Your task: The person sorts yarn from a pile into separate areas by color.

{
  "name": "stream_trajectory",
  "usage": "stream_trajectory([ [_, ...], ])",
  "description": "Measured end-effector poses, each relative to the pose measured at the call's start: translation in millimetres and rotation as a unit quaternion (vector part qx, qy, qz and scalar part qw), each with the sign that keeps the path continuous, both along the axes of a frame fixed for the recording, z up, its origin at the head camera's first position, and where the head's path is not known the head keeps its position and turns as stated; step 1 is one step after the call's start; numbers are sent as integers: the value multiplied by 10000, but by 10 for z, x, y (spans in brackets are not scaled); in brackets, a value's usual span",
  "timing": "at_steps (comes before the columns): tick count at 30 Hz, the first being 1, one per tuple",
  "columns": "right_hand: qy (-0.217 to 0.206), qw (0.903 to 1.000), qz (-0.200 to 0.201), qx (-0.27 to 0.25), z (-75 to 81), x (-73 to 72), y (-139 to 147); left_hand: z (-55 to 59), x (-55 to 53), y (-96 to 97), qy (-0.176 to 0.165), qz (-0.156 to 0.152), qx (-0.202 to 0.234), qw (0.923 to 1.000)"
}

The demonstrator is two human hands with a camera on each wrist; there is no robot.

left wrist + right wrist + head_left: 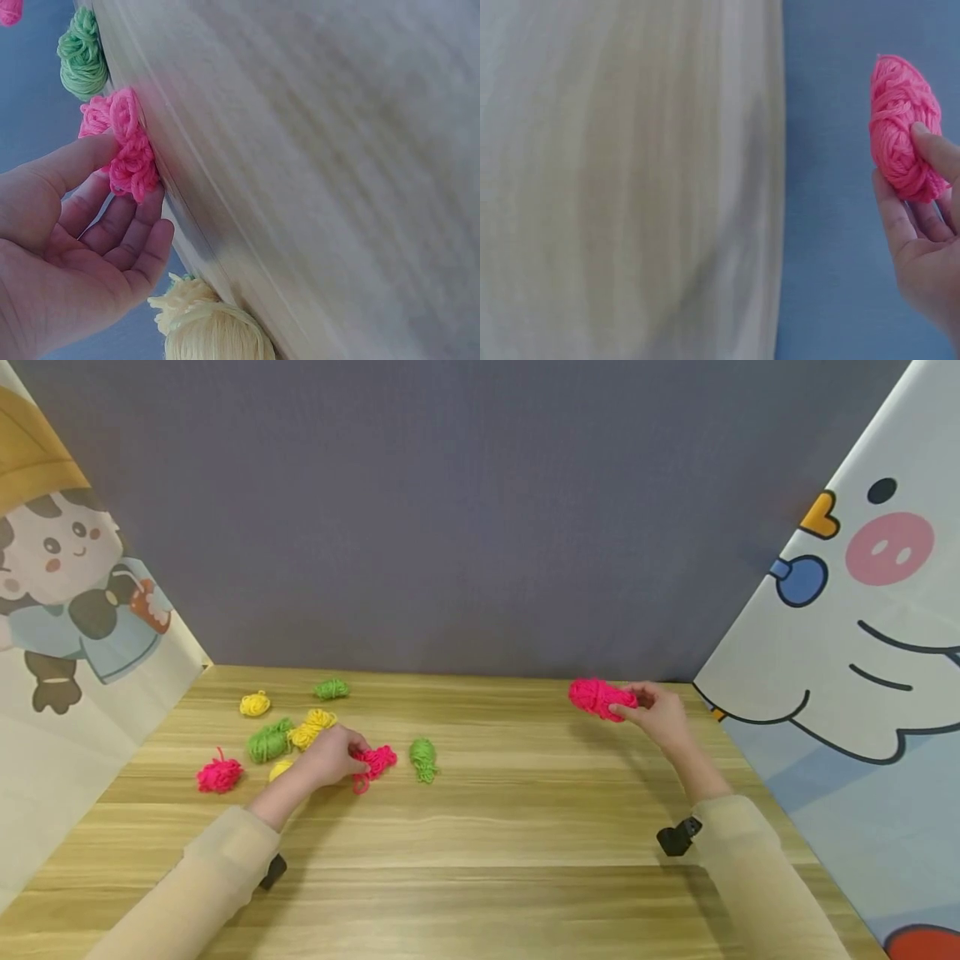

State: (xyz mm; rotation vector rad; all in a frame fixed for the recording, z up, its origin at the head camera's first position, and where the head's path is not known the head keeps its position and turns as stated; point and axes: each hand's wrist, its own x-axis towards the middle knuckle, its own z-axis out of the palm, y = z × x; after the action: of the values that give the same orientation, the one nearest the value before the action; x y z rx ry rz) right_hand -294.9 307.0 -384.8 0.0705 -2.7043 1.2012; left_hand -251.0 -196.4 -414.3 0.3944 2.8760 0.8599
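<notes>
My left hand (333,757) pinches a small, loosely wound pink yarn bundle (381,761) at the table surface, left of centre. In the left wrist view the thumb and fingers hold one end of that pink bundle (135,169). Just right of it lies a green yarn bundle (423,759). Over the back right of the table, my right hand (663,717) grips a larger pink yarn ball (592,697). The right wrist view shows this ball (900,127) raised off the wood, between thumb and fingers.
Around the left hand lie yellow yarn (312,727), green yarn (270,741), a pink ball (219,774) and a partly hidden yellow ball (279,769). Farther back are yellow (255,703) and green (332,689) balls. A grey panel (465,527) borders the wooden table (487,877).
</notes>
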Motion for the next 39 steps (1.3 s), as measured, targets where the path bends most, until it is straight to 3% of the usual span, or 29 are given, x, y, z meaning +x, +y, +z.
stream_trajectory([
  [9, -140, 9995, -76, 260, -248, -67, 90, -4, -7, -1, 3, 30, -40, 10000],
  [25, -527, 9969, -41, 581, -512, -157, 185, -10, -18, 2, -9, 20, -78, 10000],
  [30, -740, 9966, 140, 344, -548, -169, 255, 4, -19, 6, -9, 1, -63, 10000],
  [39, -1018, 9915, 804, 51, -608, -216, 411, -32, -53, -54, -133, -133, 55, 9998],
])
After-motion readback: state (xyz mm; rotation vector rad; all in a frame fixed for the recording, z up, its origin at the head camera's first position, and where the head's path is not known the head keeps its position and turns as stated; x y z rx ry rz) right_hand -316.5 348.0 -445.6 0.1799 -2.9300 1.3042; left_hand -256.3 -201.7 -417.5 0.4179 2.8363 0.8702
